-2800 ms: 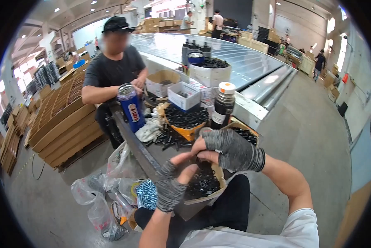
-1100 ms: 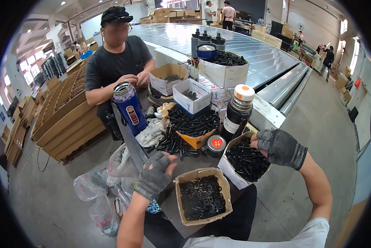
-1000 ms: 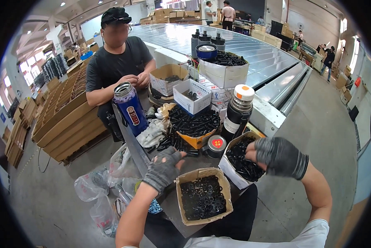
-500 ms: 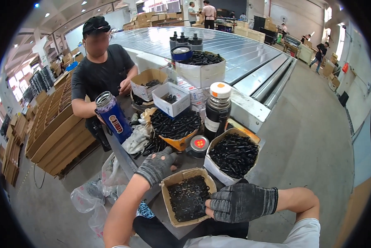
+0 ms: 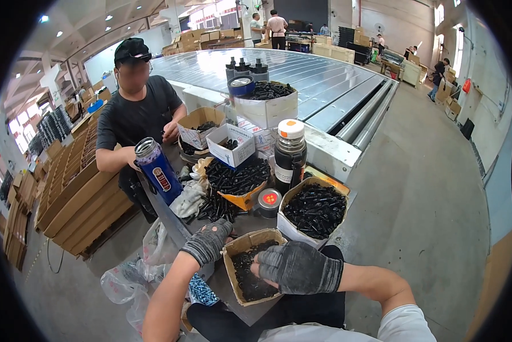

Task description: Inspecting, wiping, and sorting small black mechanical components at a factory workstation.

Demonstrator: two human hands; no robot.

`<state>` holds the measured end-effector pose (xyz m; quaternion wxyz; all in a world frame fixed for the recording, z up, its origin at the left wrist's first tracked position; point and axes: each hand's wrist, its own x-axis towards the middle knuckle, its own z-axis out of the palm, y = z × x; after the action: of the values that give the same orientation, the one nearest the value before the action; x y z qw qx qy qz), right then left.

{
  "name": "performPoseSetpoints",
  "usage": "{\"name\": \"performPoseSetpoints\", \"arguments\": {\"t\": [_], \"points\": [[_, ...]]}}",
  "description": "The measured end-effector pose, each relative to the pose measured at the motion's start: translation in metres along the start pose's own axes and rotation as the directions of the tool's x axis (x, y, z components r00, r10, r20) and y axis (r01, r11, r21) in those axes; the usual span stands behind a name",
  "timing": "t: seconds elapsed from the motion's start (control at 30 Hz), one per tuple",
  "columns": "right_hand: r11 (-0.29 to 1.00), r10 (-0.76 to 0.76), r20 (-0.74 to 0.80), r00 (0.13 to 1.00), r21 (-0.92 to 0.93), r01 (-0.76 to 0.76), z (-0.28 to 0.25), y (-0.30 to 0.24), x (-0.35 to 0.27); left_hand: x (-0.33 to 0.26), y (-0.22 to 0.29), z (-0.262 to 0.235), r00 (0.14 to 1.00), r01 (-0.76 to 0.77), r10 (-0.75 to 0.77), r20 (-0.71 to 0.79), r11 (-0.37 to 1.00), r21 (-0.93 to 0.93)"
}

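My right hand point(image 5: 301, 268), in a grey half-finger glove, reaches over a small cardboard box point(image 5: 231, 272) of little black rings point(image 5: 250, 288). Its fingers bend down toward the rings, thumb and fingertips close together; any ring between them is too small to make out. Just outside the box's upper left corner is my left hand point(image 5: 209, 239), gloved alike, its fingers curled in and whatever they hold hidden. Beyond it, slim black parts point(image 5: 217, 208) spill from a torn box point(image 5: 244, 200). More black parts point(image 5: 314, 211) fill the white box on the right.
A round tin point(image 5: 269, 202), a dark bottle with a white cap point(image 5: 290, 154) and a blue flask point(image 5: 159, 174) stand on the table. A co-worker point(image 5: 139, 108) sits across at the left. Plastic bags point(image 5: 133, 282) hang by the left edge; a roller conveyor point(image 5: 318, 102) lies behind.
My right hand has moved left from the box's right rim to over the rings. My left hand has drawn slightly back toward me. The whole view has shifted a little.
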<state>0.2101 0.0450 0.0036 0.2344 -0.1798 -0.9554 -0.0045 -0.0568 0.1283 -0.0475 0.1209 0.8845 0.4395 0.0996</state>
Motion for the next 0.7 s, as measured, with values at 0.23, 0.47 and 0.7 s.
{"name": "performPoseSetpoints", "arguments": {"t": [0.23, 0.47, 0.7], "points": [[0.906, 0.377, -0.158, 0.913, 0.266, -0.328, -0.013, 0.006, 0.032, -0.027, 0.061, -0.075, 0.922, -0.184, 0.058, -0.382, 0.935, -0.302], [0.876, 0.397, -0.370, 0.840, 0.424, -0.228, -0.009, 0.001, 0.036, -0.043, 0.099, -0.054, 0.872, -0.240, 0.003, -0.490, 0.875, -0.421], [0.829, 0.454, -0.372, 0.809, 0.509, -0.232, -0.005, -0.014, 0.028, -0.045, 0.130, -0.009, 0.753, -0.267, -0.396, -0.526, 0.546, -0.794]]}}
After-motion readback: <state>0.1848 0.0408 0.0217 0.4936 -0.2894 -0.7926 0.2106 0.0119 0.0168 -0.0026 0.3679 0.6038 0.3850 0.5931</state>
